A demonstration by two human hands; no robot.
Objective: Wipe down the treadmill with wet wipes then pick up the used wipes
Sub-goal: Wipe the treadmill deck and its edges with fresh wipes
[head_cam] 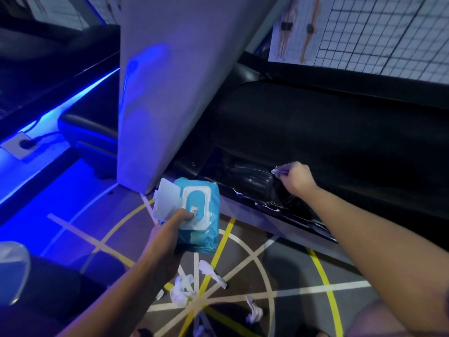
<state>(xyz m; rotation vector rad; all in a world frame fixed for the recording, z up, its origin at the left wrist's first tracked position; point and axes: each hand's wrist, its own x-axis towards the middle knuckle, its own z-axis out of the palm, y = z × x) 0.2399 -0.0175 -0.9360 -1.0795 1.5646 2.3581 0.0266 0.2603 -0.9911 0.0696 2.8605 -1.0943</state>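
Frankly, right hand (295, 177) pinches 1 wipe (279, 171) over the dark treadmill base (255, 182) recess, could snag there; left hand (170, 231) grips open-lidded wipe pack (202, 215).

A: Treadmill (315, 132)?
B: Black, long and low, slanting from 12 to 4 o'clock.
A: Wipes?
B: Blue pack (206, 237) at 7 o'clock, white lid (167, 198) flipped open. One bunched wipe (279, 171) at 3 o'clock, by the treadmill's near edge. Crumpled white used wipes (182, 289) on the floor (303, 271) at 6 o'clock.

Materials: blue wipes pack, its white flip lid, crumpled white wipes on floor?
Blue soft wipes pack: glossy plastic film, creased, likely. White rigid flip lid: hard plastic, smooth, holds shape open. Crumpled white wipes on floor: soft nonwoven cloth, probably.
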